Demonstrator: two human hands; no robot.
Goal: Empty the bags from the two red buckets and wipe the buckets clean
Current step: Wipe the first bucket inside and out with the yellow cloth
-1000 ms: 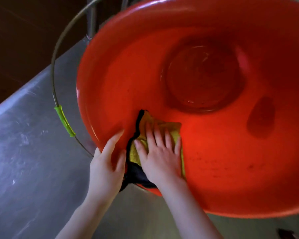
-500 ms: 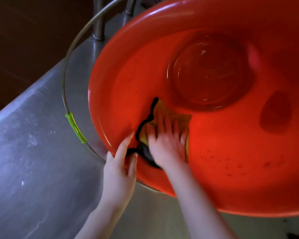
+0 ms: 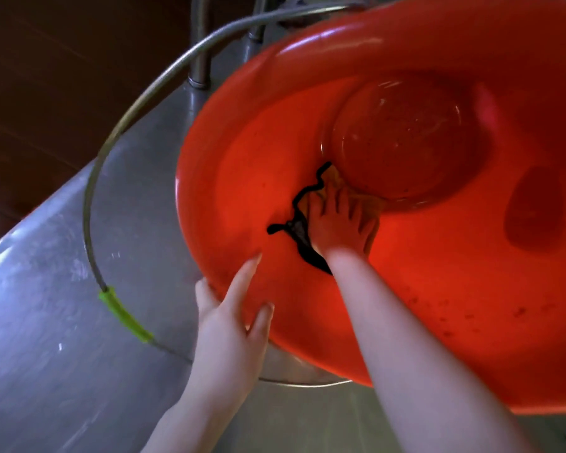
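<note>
A big red bucket [image 3: 406, 305] lies tilted toward me on a steel counter, its round bottom visible deep inside. My right hand [image 3: 339, 223] reaches into it and presses a yellow cloth with a black edge [image 3: 299, 228] flat against the inner wall, fingers spread near the bottom's rim. My left hand [image 3: 232, 318] grips the near rim of the bucket, thumb and fingers curled over the edge. Dark specks dot the inner wall at the lower right. Only this one bucket is in view.
The bucket's wire handle [image 3: 118, 132] arcs out to the left, with a green grip [image 3: 125, 313] on it. A steel counter [image 3: 46, 322] slopes under everything. A metal post [image 3: 199, 44] stands behind the bucket. Dark floor lies at the upper left.
My right hand has slid the cloth deeper along the inner wall, from near the rim toward the bottom. The left hand stays on the rim. The view has shifted, showing more of the handle.
</note>
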